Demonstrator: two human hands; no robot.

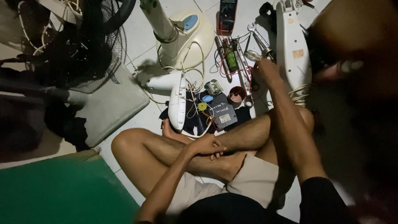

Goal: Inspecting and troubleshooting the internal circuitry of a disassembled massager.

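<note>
You sit cross-legged on the pale tiled floor (137,37), and your right hand (267,70) reaches out toward one o'clock, fingers curled around the base of a small clear glass bulb (253,55) with a rounded, glossy dome. Just beyond it, toward twelve o'clock, lies a slim steel wrench (259,37) with an open-ended jaw, and beside your wrist at two o'clock stands a long, smooth white plastic housing (292,49) bearing a small tan label. Your left hand (207,146) rests loosely closed on your crossed shin at six o'clock, holding nothing.

Between the two hands, parts lie scattered: a dark grey rectangular circuit box (223,113), a small round copper-coloured cup (237,94), a yellow toothed gear (202,106), and thin cream wires (192,70) looping over the tiles. At eleven o'clock a curved white plastic shell (177,101) lies on its side, and behind it rises a rounded cream fan base (186,35) with a blue button. Far out at nine o'clock a black wire fan guard (87,45) looms over a flat grey square slab (107,103). A green mat (58,191) covers the floor at seven o'clock.
</note>
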